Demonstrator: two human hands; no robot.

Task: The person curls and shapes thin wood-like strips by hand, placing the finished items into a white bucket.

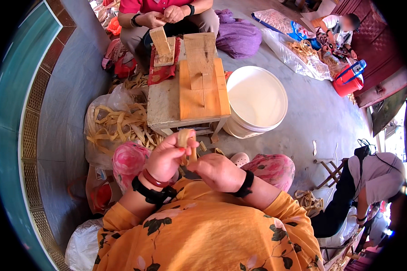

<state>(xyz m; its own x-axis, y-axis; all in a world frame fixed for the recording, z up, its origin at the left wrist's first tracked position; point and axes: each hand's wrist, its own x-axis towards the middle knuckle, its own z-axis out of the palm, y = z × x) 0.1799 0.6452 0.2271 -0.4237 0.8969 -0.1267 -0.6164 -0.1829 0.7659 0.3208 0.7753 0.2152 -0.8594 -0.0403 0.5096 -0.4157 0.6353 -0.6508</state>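
Note:
Over my lap, my left hand (165, 159) is closed round a pale tan strip (184, 137), which curls up in a loop above the fingers. My right hand (219, 171) is closed close beside it, thumb and fingertips pinching the strip's lower end. Just beyond my hands stands a low worn table (163, 101). On it lies an orange-brown wooden board (215, 101) with a paler wooden block (200, 54) on top. Farther back on the table, a small wooden stand (165, 52) rests on red cloth.
A large white bucket (257, 97) stands right of the table. On the left, a plastic bag (95, 135) spills tan strips (117, 124). Across the table a person in red (163, 7) works with both hands. Other people sit or bend at the right, near a red cooler jug (348, 83).

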